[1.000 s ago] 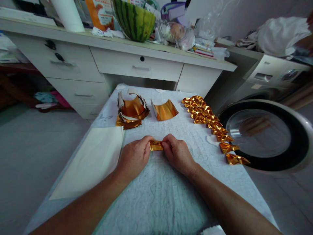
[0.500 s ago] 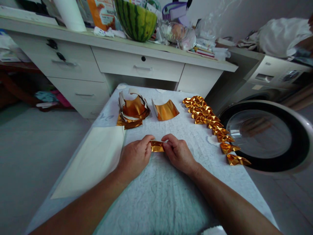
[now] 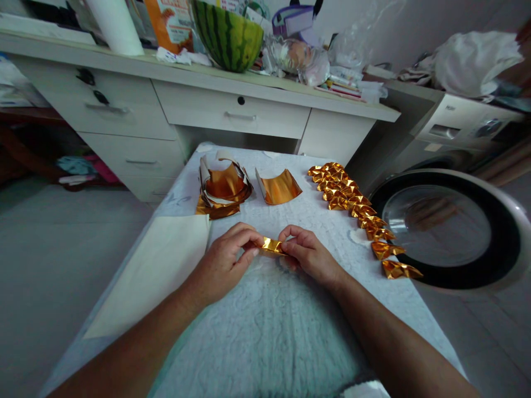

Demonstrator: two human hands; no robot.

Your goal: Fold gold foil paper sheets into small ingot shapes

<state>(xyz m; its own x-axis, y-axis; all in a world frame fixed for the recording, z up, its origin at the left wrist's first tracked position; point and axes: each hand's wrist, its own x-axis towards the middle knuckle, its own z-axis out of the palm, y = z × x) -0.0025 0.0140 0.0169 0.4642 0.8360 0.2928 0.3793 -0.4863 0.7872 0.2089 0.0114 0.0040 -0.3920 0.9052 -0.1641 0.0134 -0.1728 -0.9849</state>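
Observation:
A small folded strip of gold foil paper (image 3: 272, 245) is stretched between my two hands above the cloth-covered table (image 3: 265, 331). My left hand (image 3: 226, 260) pinches its left end between thumb and fingers. At the other end, my right hand (image 3: 309, 251) grips it the same way, fingers curled. Beyond my hands lies a single curved sheet of gold foil paper (image 3: 282, 188). To its left sits a curled stack of gold foil sheets (image 3: 226, 185) with pale undersides. Several folded gold foil pieces (image 3: 357, 207) run in an overlapping row along the right side.
A pale flat sheet (image 3: 153, 271) lies along the table's left side. Past the right edge stands a washing machine's open round door (image 3: 440, 226). Behind the table, a white drawer desk (image 3: 232, 108) bears a cut watermelon (image 3: 228, 36) and plastic bags.
The foil strip has tilted, its right end now slightly lower. My left fingers have shifted their pinch and spread a little from the thumb. The view has moved slightly.

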